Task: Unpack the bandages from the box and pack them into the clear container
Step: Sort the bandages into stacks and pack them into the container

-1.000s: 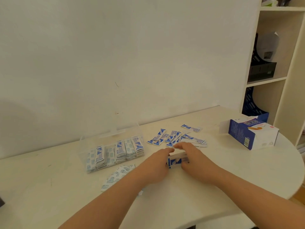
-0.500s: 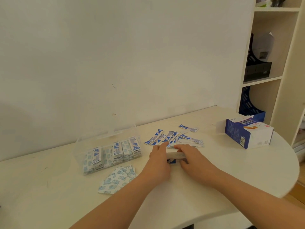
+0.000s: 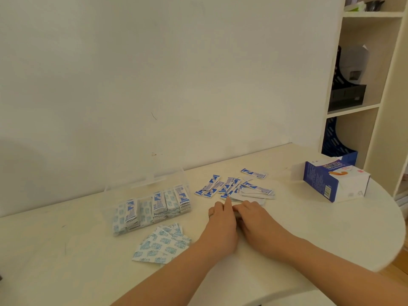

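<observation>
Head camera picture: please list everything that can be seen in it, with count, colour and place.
clear container: one, transparent, lid open, left of centre on the table, packed with rows of bandages
square bandage packets: a loose pile, white with light blue print, in front of the container
narrow bandage strips: a scattered pile, blue and white, beyond the hands
bandage box: one, blue and white, open, right side of the table
table: one, white, rounded right end
shelf unit: one, cream, far right, holding dark and blue file trays
wall: white, behind the table
left hand: one, at table centre, against the right hand
right hand: one, beside it; their grip is hidden
</observation>
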